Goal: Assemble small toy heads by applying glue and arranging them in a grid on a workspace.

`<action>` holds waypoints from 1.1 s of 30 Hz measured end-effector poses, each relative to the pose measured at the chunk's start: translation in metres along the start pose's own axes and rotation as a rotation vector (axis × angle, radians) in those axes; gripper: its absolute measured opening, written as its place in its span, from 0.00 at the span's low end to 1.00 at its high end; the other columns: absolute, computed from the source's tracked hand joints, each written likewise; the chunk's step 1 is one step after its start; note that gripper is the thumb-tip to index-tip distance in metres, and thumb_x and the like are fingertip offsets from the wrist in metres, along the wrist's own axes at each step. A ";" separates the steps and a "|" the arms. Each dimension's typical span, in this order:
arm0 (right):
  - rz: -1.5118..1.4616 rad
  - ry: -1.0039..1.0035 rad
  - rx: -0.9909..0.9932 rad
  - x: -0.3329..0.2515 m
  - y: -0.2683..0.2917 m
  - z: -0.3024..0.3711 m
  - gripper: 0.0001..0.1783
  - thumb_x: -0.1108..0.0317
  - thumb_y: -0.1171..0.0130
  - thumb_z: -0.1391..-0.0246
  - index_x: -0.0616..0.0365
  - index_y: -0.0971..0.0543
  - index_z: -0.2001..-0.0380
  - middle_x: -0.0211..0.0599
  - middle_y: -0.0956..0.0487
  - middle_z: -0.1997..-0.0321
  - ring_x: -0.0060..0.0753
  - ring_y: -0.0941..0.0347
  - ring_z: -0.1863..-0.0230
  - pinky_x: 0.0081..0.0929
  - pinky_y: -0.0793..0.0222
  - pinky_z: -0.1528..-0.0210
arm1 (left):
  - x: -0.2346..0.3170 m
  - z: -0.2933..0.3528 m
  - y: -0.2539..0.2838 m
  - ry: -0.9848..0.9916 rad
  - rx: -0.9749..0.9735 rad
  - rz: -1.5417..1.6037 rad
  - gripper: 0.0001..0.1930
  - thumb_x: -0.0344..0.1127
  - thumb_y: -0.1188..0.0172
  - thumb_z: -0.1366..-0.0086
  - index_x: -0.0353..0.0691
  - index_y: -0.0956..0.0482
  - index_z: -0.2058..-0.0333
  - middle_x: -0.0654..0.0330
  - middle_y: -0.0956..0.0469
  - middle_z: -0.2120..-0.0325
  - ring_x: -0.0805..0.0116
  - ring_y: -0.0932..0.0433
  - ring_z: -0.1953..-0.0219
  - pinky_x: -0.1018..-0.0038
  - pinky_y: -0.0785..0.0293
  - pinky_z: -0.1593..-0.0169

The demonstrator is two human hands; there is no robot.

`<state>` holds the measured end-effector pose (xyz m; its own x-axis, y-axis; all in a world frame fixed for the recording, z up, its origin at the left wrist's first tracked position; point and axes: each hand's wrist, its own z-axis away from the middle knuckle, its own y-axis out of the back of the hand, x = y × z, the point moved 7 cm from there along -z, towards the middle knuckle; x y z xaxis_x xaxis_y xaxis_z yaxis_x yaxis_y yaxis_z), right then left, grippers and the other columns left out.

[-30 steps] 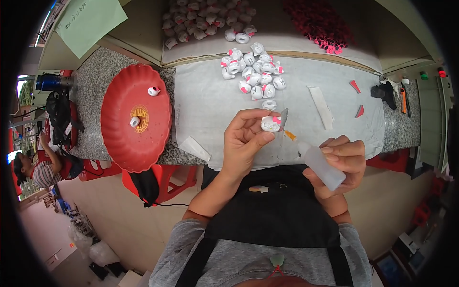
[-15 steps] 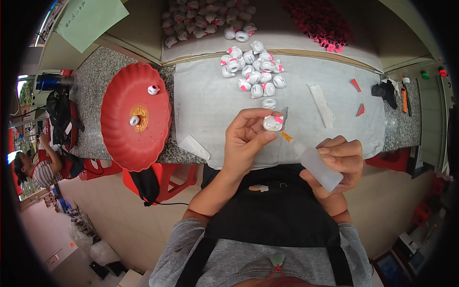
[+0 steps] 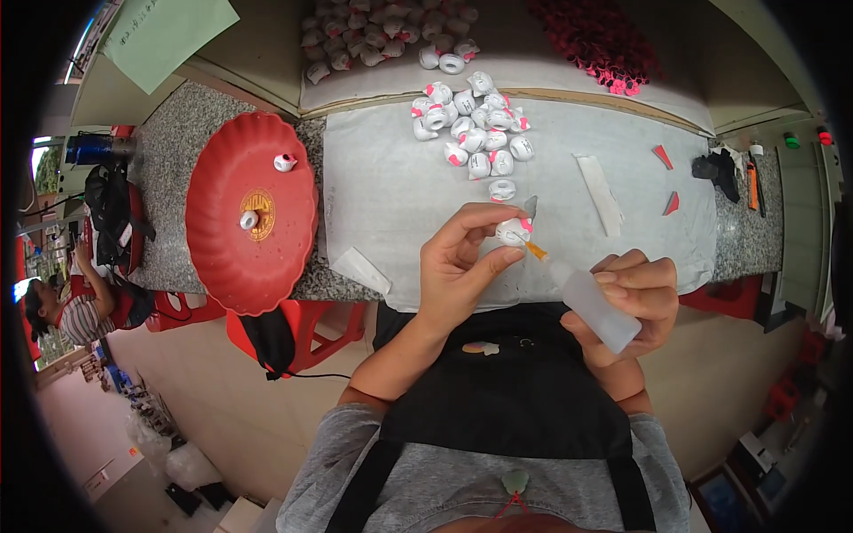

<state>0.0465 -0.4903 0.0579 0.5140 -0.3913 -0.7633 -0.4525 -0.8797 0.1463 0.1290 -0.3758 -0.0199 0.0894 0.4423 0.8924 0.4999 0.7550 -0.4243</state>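
Observation:
Between thumb and fingers, my left hand pinches a small white figurine with a pink bow-like patch. My right hand is wrapped round a translucent white squeeze bottle, tilted so its narrow orange tip meets the figurine's side, or very nearly. Whether anything flows from the tip is too small to tell. Just beyond the left fingers, one more white piece lies on the white sheet. Behind it sits a cluster of similar white-and-pink figurines.
On the left stands a red scalloped tray with two white pieces. A shelf at the back bears more figurines and a pile of pink pieces. White strips, red scraps and tools lie rightward. A person sits far left.
The held figurine has turned slightly and moved a little to the right. The bottle's tip has come up against its side. Both hands keep their grip.

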 end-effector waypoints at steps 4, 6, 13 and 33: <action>-0.040 -0.014 -0.008 0.001 0.000 0.002 0.26 0.75 0.31 0.81 0.56 0.32 0.72 0.36 0.34 0.71 0.28 0.34 0.78 0.21 0.35 0.77 | 0.004 0.001 -0.001 -0.046 -0.043 -0.156 0.17 0.18 0.47 0.54 0.30 0.33 0.63 0.52 0.33 0.64 0.65 0.34 0.59 0.73 0.39 0.55; -0.043 -0.019 -0.014 0.001 0.001 0.001 0.26 0.76 0.31 0.81 0.56 0.32 0.73 0.36 0.34 0.71 0.28 0.34 0.78 0.20 0.35 0.77 | 0.006 0.000 -0.001 -0.060 -0.038 -0.244 0.16 0.18 0.47 0.55 0.29 0.33 0.63 0.52 0.33 0.64 0.65 0.34 0.59 0.73 0.40 0.54; 0.020 -0.026 0.021 0.004 0.004 -0.001 0.21 0.73 0.34 0.74 0.57 0.33 0.74 0.33 0.36 0.74 0.23 0.38 0.79 0.17 0.39 0.77 | 0.008 -0.002 0.001 -0.106 -0.016 -0.290 0.16 0.18 0.48 0.54 0.29 0.33 0.63 0.51 0.33 0.64 0.65 0.34 0.58 0.73 0.41 0.53; 1.019 -0.262 -0.386 0.184 0.024 -0.128 0.17 0.66 0.44 0.63 0.62 0.30 0.68 0.49 0.29 0.71 0.48 0.33 0.68 0.33 0.38 0.66 | 0.016 -0.006 0.040 -0.033 0.201 0.103 0.18 0.18 0.49 0.52 0.31 0.37 0.60 0.50 0.32 0.62 0.68 0.31 0.61 0.78 0.36 0.58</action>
<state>0.2232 -0.6179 0.0017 -0.1568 -0.9477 -0.2781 -0.2948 -0.2239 0.9290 0.1557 -0.3414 -0.0213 0.1008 0.5356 0.8384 0.3074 0.7847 -0.5383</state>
